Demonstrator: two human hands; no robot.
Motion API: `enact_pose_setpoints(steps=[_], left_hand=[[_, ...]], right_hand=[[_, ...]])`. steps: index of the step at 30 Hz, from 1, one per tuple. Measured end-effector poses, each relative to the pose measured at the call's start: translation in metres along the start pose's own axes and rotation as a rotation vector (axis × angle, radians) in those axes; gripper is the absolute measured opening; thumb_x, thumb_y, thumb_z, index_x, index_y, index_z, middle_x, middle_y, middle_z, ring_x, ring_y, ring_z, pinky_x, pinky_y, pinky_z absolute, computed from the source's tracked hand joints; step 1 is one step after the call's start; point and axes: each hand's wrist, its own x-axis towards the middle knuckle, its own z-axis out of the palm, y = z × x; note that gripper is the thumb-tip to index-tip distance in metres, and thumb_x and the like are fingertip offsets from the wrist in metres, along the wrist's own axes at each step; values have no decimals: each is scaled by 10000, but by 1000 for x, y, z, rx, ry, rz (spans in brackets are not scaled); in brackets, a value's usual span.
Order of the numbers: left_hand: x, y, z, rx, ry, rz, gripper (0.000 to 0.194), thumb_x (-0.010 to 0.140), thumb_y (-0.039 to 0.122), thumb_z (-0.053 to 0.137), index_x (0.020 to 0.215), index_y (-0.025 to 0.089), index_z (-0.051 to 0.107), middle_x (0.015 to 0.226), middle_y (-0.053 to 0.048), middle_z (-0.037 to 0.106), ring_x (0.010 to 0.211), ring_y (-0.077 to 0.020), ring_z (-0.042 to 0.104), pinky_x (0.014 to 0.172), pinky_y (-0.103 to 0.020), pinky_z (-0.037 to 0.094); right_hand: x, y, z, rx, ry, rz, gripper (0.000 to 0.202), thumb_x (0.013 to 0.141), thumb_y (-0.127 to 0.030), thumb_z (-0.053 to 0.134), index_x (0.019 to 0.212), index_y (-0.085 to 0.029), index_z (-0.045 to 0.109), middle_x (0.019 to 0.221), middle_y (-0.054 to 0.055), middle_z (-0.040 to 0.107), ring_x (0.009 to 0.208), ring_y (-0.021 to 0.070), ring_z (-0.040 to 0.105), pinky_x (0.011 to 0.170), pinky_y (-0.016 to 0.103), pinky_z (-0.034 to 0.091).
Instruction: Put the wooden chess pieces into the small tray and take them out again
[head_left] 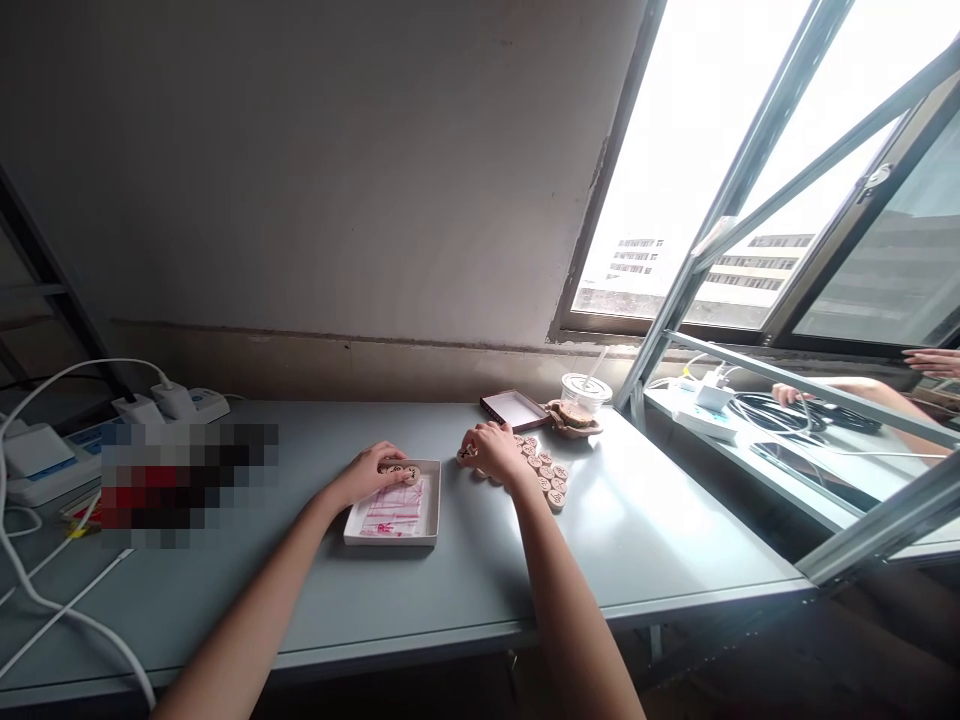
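My left hand (pixel 367 473) reaches over the far left corner of a shallow white box (pixel 430 541). Its fingers are closed around a short row of round wooden xiangqi pieces (pixel 411 474) at the box's far end. Under them in the box lies a white sheet with pink-red print (pixel 390 510). To the right, my right hand (pixel 493 452) is bent over the table, with fingers closed on xiangqi pieces (pixel 466 456) at its left side; how many it grips is hidden. Beside that hand, more xiangqi pieces (pixel 553 484) lie flat in a close cluster, partly covered by my wrist.
A dark-rimmed box lid (pixel 517 409) lies behind the pieces. Next to it a lidded plastic cup with a straw (pixel 585 395) stands in a brown holder (pixel 577 425). Power strips (pixel 210 403) and white cables (pixel 71 620) occupy the left. Beyond the metal frame (pixel 675 290), another person's hand (pixel 791 394) touches black cables.
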Motion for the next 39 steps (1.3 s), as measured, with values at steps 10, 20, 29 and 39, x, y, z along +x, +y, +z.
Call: enact_pose_setpoints(steps=[10, 20, 29, 39], left_hand=[[-1, -4, 2, 21, 81, 14, 351, 695, 500, 616, 870, 199, 666, 1015, -76, 613, 949, -257, 583, 825, -344, 453], [-1, -5, 2, 53, 82, 29, 381, 705, 519, 599, 895, 196, 668, 1026, -80, 606, 971, -257, 577, 871, -354, 438], [-1, -9, -3, 16, 125, 29, 385, 764, 500, 528, 948, 192, 666, 1045, -80, 609, 949, -242, 586, 818, -340, 459], [-8, -18, -27, 41, 158, -21, 446, 716, 542, 546, 937, 187, 700, 1060, -85, 636, 916, -243, 587, 775, -321, 459]], right_hand=[[-5, -39, 5, 102, -80, -264, 274, 723, -399, 704, 930, -243, 617, 925, 14, 577, 911, 186, 493, 791, 308, 289], [-6, -59, 17, -62, 53, -251, 82, 816, -274, 597, 830, -196, 619, 876, 55, 600, 870, 202, 488, 772, 331, 261], [-5, -22, -4, 9, 108, -58, 127, 801, -312, 635, 893, -224, 636, 909, 25, 635, 897, 190, 520, 788, 321, 279], [-7, 27, -7, 48, -75, 141, 215, 783, -346, 604, 960, -228, 639, 963, 38, 668, 893, 185, 580, 747, 278, 327]])
